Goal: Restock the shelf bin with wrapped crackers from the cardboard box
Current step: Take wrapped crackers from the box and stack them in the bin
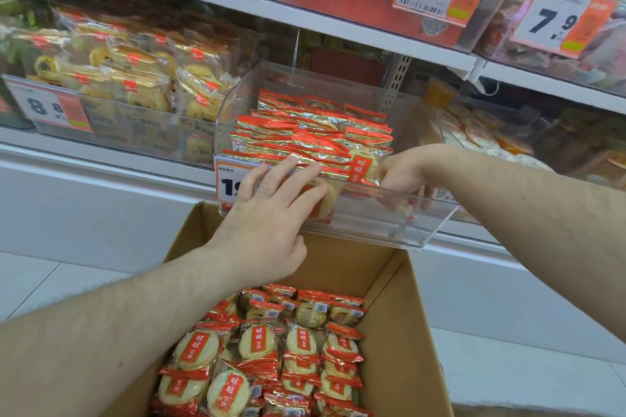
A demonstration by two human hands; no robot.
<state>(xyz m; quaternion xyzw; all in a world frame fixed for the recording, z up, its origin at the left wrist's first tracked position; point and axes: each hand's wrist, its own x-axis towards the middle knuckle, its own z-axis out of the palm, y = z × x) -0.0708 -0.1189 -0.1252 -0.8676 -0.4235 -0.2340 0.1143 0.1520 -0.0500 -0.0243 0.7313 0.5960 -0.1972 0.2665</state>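
At far left, a neighbouring bin (111, 118) holds yellow wrapped pastries behind a price tag (50, 108). Next comes the left hand (271, 210), its fingers (288, 169) straight and spread, fingertips resting on the front row of wrapped crackers (305, 135) at the front lip of the clear shelf bin (423, 223). The crackers stand packed in rows across the left and middle of the bin. Below the hands, the open cardboard box (413, 332) holds more red-and-gold cracker packs (271, 349). Further right, the right hand (403, 176) reaches down inside the bin, just beside a cracker pack with a red label (364, 167); its fingers curl behind the clear wall, and whether they grip anything cannot be told.
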